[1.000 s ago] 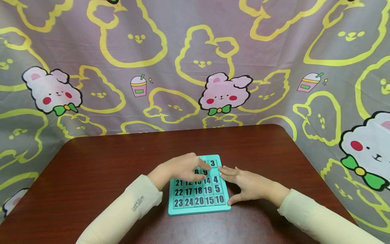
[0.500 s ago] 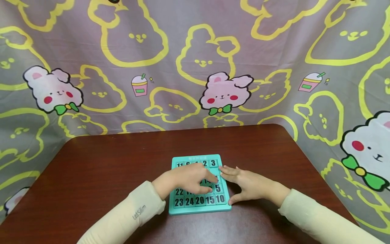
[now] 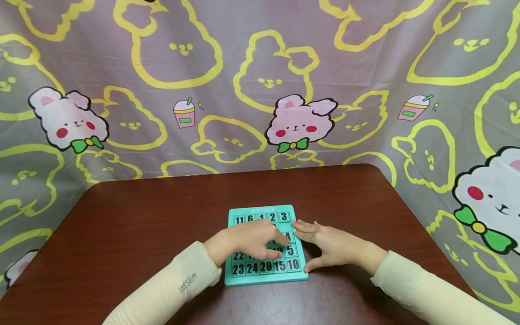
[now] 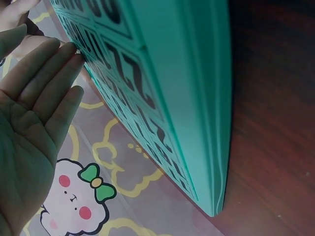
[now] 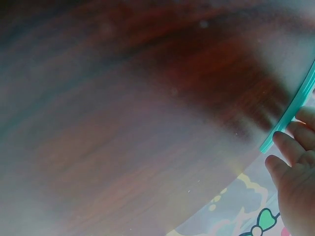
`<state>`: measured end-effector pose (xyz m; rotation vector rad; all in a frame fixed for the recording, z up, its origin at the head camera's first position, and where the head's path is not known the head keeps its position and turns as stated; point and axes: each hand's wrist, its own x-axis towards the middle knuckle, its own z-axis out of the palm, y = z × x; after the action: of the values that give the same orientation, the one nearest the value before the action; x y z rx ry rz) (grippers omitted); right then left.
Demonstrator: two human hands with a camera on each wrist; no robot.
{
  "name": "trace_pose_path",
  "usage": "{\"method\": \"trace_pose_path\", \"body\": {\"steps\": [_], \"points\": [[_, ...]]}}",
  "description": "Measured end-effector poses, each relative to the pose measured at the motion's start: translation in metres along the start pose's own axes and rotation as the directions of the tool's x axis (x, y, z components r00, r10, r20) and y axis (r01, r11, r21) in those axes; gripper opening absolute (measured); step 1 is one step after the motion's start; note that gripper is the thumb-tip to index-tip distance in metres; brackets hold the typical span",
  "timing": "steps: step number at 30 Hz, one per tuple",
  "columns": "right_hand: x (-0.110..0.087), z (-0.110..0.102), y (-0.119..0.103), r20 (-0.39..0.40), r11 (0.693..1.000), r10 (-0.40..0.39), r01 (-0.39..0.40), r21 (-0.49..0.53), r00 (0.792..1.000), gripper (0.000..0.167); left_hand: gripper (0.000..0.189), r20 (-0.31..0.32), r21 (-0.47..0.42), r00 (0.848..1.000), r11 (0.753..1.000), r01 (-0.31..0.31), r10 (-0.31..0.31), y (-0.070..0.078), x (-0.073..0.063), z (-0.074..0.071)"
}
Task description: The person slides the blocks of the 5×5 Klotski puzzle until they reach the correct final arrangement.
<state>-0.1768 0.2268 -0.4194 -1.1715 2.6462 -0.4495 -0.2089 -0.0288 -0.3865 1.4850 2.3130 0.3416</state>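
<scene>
A teal number slide puzzle (image 3: 264, 282) lies flat with black-numbered tiles. My left hand (image 3: 253, 239) reaches across its middle and hides several tiles. The index fingertip is at the lower part of the 4 tile (image 3: 288, 236) in the right column. A gap without a tile shows between that tile and the 3 tile (image 3: 284, 216). In the left wrist view, the palm and fairly straight fingers of my left hand (image 4: 37, 108) are beside the puzzle face. My right hand (image 3: 331, 246) rests along the puzzle's right edge, fingertips at its upper part and thumb near the lower corner.
The puzzle sits on a dark reddish-brown table (image 3: 162, 216) with rounded far corners. A grey-pink curtain (image 3: 227, 58) with yellow outlines and cartoon rabbits hangs behind and beside the table.
My left hand has moved right and toward me, its index finger going from near the 9 tile to the 4 tile. My right hand stays at the puzzle's edge.
</scene>
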Motion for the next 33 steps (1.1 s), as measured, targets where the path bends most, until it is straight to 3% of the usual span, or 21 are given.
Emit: {"method": "trace_pose_path", "body": {"steps": [33], "points": [[0.001,-0.001,-0.001,-0.003,1.0,0.01,-0.01,-0.008,1.0,0.098,0.039,-0.037,-0.046,0.998,0.998,0.049,-0.05,-0.018,0.006,-0.008]]}}
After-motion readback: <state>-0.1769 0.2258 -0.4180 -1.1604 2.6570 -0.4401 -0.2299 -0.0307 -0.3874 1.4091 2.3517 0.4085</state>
